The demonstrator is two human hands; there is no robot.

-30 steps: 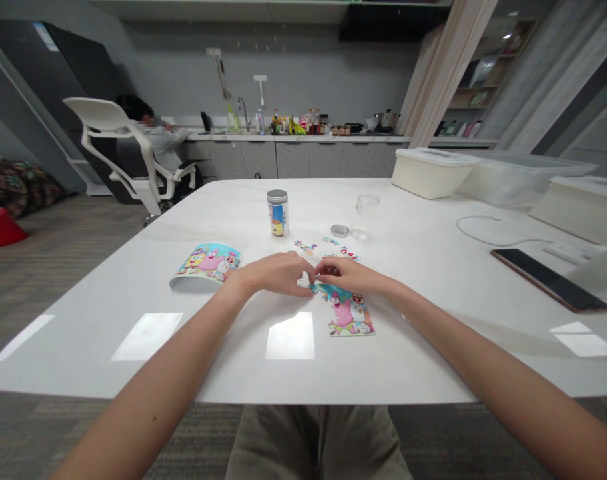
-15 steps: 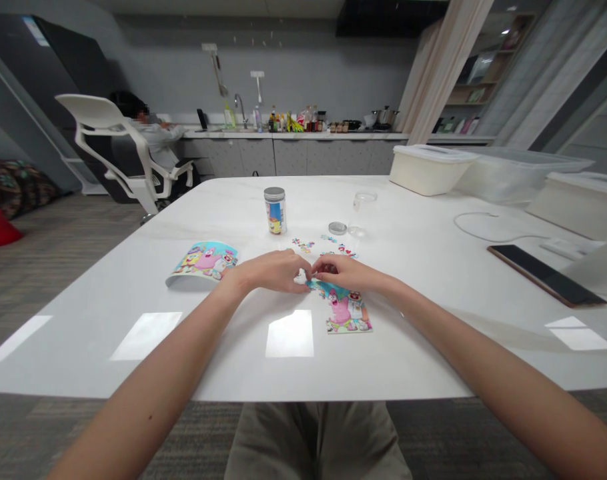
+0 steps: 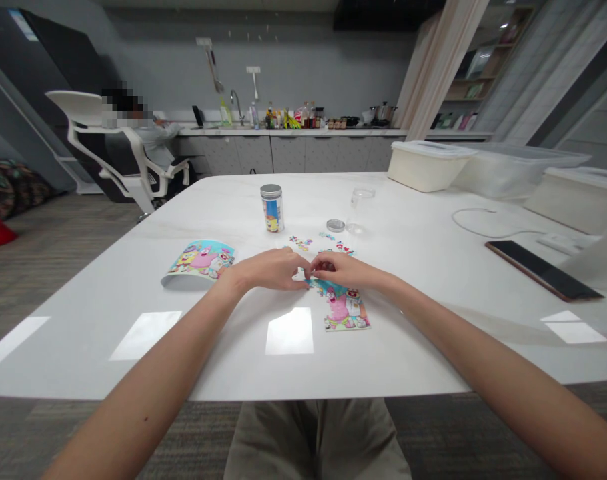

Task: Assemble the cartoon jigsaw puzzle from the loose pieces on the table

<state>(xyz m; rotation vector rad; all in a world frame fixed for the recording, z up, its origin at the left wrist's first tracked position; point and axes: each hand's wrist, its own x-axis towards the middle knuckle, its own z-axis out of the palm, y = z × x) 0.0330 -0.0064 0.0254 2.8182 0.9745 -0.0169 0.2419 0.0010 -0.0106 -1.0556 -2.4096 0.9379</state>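
Observation:
A partly assembled jigsaw puzzle (image 3: 337, 312) with a pink starfish character lies flat on the white table. My left hand (image 3: 275, 269) is at its upper left edge, thumb and fingers closed in a pinch on a small puzzle piece (image 3: 307, 278). Meeting it there is my right hand (image 3: 344, 269), its fingers curled and closed at the same piece, over the puzzle's top. Fingers hide most of this piece. Beyond the hands are several loose puzzle pieces (image 3: 300, 243). A curled picture sheet (image 3: 199, 259) with the same cartoon characters rests left of my left hand.
A lidded jar (image 3: 272, 210) stands behind the loose pieces. Right of it are a metal lid (image 3: 335, 225) and a clear jar (image 3: 361, 212). A dark phone or tablet (image 3: 541, 270), a white cable (image 3: 476, 230) and storage boxes (image 3: 430, 167) occupy the right side. A person sits beyond, left.
The whole view has shifted slightly. Both hands keep nearly the same pinch at the puzzle's upper left edge, and the puzzle shows no clear change.

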